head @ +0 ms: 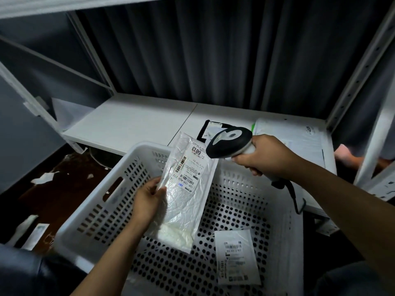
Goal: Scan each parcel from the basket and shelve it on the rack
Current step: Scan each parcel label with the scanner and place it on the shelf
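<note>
Left grip (pixel 147 201) pinches parcel (pixel 186 206) by its edge, right grip (pixel 265 157) clasps scanner (pixel 228 142); parcel seems light, floppy, slick: edge suits

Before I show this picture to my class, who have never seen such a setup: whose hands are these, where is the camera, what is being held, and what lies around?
There is no machine here. These are a person's two bare hands, filmed by one wide-angle camera worn on the head, looking forward and down. The left hand grips a white plastic parcel by its edge, label facing up, above a white perforated basket. The right hand holds a barcode scanner, its head close over the label. One more labelled parcel lies on the basket's floor. Behind stands a white rack; on its shelf lie a black parcel and a large white parcel.
</note>
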{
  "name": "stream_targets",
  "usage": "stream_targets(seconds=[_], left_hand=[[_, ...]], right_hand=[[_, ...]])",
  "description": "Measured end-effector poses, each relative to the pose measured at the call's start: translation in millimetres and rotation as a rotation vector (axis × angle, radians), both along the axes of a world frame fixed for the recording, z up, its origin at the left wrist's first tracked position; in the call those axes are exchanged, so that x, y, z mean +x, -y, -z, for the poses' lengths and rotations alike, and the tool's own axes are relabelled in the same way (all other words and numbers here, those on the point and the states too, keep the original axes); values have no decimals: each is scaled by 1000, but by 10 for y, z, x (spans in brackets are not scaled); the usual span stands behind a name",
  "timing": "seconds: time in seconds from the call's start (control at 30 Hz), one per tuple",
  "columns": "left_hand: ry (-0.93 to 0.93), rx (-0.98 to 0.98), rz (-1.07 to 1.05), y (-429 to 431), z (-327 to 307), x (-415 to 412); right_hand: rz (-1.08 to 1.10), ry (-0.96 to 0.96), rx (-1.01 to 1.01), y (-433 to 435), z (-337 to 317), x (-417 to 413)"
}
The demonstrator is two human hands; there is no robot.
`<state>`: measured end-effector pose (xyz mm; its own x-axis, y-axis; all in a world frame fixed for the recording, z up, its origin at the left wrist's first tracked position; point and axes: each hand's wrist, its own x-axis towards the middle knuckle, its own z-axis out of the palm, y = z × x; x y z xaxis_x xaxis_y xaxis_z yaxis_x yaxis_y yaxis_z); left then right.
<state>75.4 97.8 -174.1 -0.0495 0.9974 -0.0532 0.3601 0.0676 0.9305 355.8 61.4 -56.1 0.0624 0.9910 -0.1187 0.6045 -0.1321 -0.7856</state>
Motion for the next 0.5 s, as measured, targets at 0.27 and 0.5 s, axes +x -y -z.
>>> stream_targets(seconds=[0.27,0.5], left_hand=[[236,-221,-66,-562,-203,622],[304,-301,12,-1441,-218,1572]], right_hand=[[294,-111,-24,-133,150,217],[508,-173,-38,-235,308,609]])
